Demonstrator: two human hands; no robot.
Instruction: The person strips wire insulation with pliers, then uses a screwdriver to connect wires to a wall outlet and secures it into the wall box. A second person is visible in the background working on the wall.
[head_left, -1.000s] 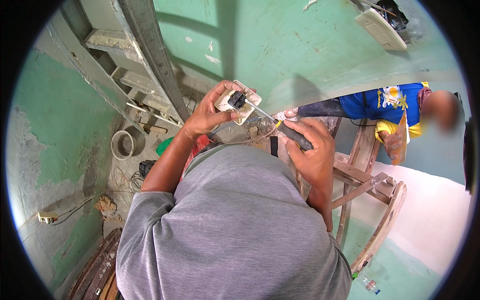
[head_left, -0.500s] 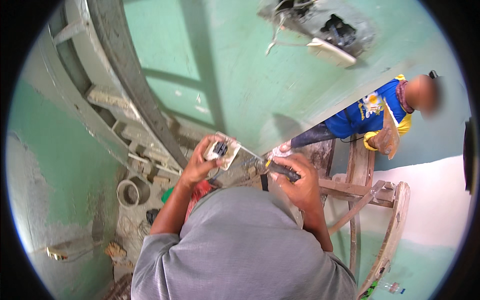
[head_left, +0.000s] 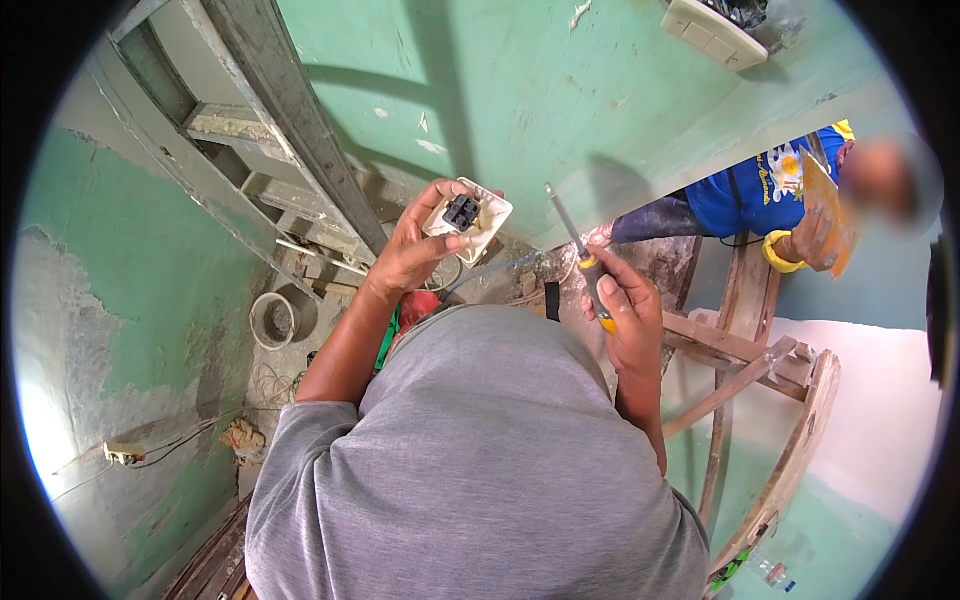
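Screwdriver [head_left: 590,268] now apart from the white switch plate [head_left: 490,218].
Just right of the ladder [head_left: 295,110], the left hand [head_left: 415,240] grips the plate by its edges, its black block [head_left: 461,212] showing; farther right of the ladder, the right hand [head_left: 630,310] has its fingers around the screwdriver's handle, its tip, at the block a second ago, now pointing upward.

white plate [head_left: 486,234], rectangular, tilted, hollow side showing, in left hand [head_left: 408,250] | black block [head_left: 461,212], set in plate | screwdriver [head_left: 582,254], dark-and-yellow handle, metal shaft slanting up-left, tip apart from plate, in right hand [head_left: 634,312]
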